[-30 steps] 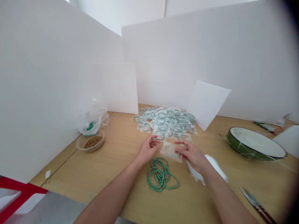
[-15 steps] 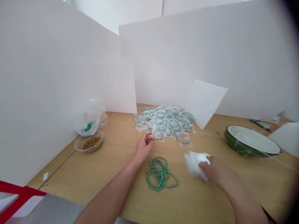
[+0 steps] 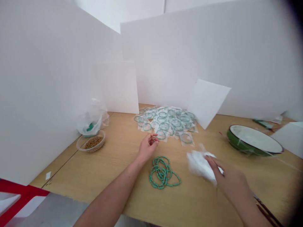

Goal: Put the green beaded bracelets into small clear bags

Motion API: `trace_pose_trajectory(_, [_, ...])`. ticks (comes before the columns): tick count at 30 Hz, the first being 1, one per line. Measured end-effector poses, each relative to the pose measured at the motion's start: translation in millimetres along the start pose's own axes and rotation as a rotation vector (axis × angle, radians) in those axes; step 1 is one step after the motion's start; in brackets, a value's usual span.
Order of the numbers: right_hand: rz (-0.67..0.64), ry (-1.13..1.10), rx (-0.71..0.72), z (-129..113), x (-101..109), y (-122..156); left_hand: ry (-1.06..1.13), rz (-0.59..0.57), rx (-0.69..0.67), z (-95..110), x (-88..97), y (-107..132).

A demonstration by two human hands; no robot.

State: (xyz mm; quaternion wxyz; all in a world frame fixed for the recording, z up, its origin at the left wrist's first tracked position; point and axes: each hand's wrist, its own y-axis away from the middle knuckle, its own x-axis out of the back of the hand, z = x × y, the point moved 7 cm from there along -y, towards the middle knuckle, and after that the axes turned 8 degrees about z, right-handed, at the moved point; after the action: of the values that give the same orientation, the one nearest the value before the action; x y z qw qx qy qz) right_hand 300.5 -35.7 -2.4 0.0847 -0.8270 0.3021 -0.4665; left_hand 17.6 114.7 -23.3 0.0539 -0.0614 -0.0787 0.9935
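Observation:
My left hand (image 3: 149, 146) hovers just in front of the bagged bracelets, fingers loosely curled and apart, with nothing visible in them. Below it on the table lies a tangle of green bead bracelets (image 3: 163, 176). To the right, a stack of small clear plastic bags (image 3: 200, 164) rests on the table. My right hand (image 3: 227, 176), smeared by motion, pinches a clear bag at the top of this stack between thumb and fingers. A heap of clear bags with one green bracelet in each, the bagged bracelets (image 3: 165, 121), spreads at the back.
At the left stands a clear bowl of brown-gold beads (image 3: 93, 143), beside a plastic bag with green beads (image 3: 90, 127). A green enamel basin (image 3: 255, 142) with a white inside sits at the right. White boards (image 3: 210, 101) surround the wooden table (image 3: 113, 170).
My right hand has shifted slightly right and pinches a bag that now sticks up from the stack. My left hand has barely moved. The bracelets lie as before.

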Motion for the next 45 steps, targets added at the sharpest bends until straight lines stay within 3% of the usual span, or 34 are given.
trace_pose_trajectory(3, [-0.304,-0.525,-0.18,-45.9,-28.6,-9.4,0.05,-0.209,-0.009,12.0,-16.6,10.8])
trace_pose_trajectory(6, [-0.594,-0.957,-0.309,-89.9,-68.3,-10.8,0.132,-0.378,0.065,16.4,-29.9,22.2])
trace_pose_trajectory(8, [-0.757,-1.063,-0.356,-106.9,-92.7,-8.8,0.178,-0.399,0.14,13.2,-31.6,24.4])
trace_pose_trajectory(11, [-0.848,-1.107,-0.394,-112.7,-115.8,-8.2,0.217,-0.264,0.225,4.2,-21.6,18.1])
trace_pose_trajectory(13, [-0.824,-1.136,-0.399,-109.8,-121.5,-9.0,0.23,-0.165,0.276,-2.1,-13.8,14.0])
trace_pose_trajectory(15, [-0.804,-1.144,-0.378,-106.8,-123.1,-6.9,0.209,-0.16,0.303,-5.1,-12.7,12.9])
trace_pose_trajectory(18, [-0.769,-1.131,-0.347,-102.2,-123.5,-1.2,0.13,-0.183,0.263,-2.8,-14.7,12.9])
trace_pose_trajectory(22, [-0.579,-1.181,-0.423,-88.3,-122.5,-3.3,0.066,-0.1,0.19,2.4,-10.4,10.5])
trace_pose_trajectory(24, [-0.547,-1.205,-0.432,-86.2,-122.7,-5.2,0.061,-0.067,0.176,3.5,-8.1,9.2])
trace_pose_trajectory(33, [-0.417,-1.184,-0.262,-88.0,-114.6,-12.1,0.018,-0.013,0.153,2.4,-3.8,7.6])
trace_pose_trajectory(39, [-0.308,-1.055,-0.157,-90.5,-102.2,-18.6,-0.013,0.007,0.152,0.9,-2.7,6.4])
trace_pose_trajectory(45, [-0.244,-0.993,-0.141,-94.5,-92.8,-17.4,-0.051,0.042,0.09,6.6,-0.6,7.7])
